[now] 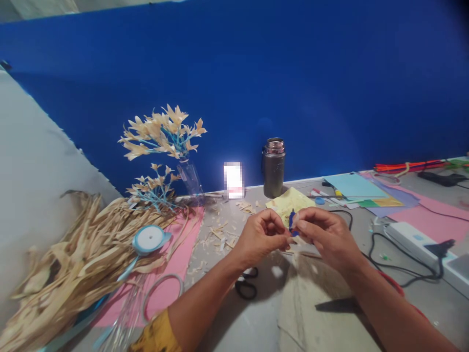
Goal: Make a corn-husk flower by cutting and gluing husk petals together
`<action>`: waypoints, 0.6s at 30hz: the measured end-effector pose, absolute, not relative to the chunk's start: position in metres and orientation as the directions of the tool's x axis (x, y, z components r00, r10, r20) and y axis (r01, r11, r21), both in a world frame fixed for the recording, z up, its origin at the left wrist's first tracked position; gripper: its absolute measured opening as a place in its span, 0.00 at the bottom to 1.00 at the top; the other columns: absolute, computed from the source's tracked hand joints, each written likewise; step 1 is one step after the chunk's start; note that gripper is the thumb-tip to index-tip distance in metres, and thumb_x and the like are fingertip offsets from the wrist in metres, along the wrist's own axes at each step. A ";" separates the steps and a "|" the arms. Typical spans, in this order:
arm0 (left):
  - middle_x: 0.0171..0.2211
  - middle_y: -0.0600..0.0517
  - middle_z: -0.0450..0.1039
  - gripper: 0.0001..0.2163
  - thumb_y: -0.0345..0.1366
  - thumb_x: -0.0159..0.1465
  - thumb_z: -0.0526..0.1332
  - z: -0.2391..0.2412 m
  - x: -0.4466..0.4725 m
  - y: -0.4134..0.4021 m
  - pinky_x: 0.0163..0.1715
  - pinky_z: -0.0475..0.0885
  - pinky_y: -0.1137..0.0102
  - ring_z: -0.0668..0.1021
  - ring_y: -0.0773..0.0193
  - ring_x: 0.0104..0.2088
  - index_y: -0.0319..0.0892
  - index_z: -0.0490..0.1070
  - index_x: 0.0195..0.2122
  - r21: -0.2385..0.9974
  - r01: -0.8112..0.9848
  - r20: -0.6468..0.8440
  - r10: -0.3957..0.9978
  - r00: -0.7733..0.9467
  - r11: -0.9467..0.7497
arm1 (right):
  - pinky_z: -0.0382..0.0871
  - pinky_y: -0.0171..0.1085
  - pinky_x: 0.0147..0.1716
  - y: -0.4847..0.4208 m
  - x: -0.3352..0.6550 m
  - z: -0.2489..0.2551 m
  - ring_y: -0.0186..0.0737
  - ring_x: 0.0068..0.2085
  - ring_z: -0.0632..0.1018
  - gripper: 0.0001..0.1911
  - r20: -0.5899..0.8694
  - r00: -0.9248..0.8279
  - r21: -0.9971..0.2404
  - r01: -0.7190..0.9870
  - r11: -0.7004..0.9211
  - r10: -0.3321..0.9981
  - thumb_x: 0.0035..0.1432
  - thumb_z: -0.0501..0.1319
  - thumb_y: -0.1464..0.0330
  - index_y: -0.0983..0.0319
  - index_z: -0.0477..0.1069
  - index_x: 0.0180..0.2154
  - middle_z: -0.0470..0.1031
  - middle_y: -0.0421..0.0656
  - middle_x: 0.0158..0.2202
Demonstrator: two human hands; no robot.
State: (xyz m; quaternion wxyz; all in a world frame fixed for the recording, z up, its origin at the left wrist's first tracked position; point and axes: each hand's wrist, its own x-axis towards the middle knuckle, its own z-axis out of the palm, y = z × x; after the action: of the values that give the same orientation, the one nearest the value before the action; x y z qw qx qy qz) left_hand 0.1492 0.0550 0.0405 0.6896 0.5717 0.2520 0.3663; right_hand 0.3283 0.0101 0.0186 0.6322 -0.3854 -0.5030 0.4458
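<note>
I hold both hands up over the worktop (234,325), fingertips nearly meeting. The left hand (264,233) is narrow, thumb close to curled fingers; I cannot tell whether anything sits in that pinch. The right hand (327,235) seems closed by its fingertips on a small dark blue piece (292,218), which stands upright between the 2 hands, in front of the yellow paper (289,201).

My main worry is a slip: with so little of the piece gripped, a twist could drop it among the pale scraps (220,233). Lowering my right arm carelessly could meet the pointed dark blade (336,306) beneath it; the black scissors (245,283) near my left forearm could get knocked. A long reach might topple the uncapped flask (274,173), and a sleeve or wrist could snag the black cable (436,276).
</note>
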 end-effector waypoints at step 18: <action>0.22 0.53 0.76 0.09 0.32 0.49 0.74 0.048 0.148 0.052 0.27 0.74 0.73 0.78 0.68 0.22 0.36 0.78 0.30 0.972 -0.235 0.113 0.819 0.562 0.027 | 0.52 0.31 0.21 0.012 0.339 0.022 0.30 0.24 0.62 0.11 0.173 -0.028 -0.974 -0.154 0.166 0.985 0.54 0.73 0.59 0.59 0.78 0.30 0.67 0.36 0.23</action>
State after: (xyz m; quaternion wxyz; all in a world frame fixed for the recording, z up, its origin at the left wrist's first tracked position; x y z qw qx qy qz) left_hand 0.1479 0.0519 0.0479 0.6701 0.5762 0.2536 0.3933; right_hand 0.3390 0.0122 0.0219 0.5669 -0.4056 -0.5116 0.5023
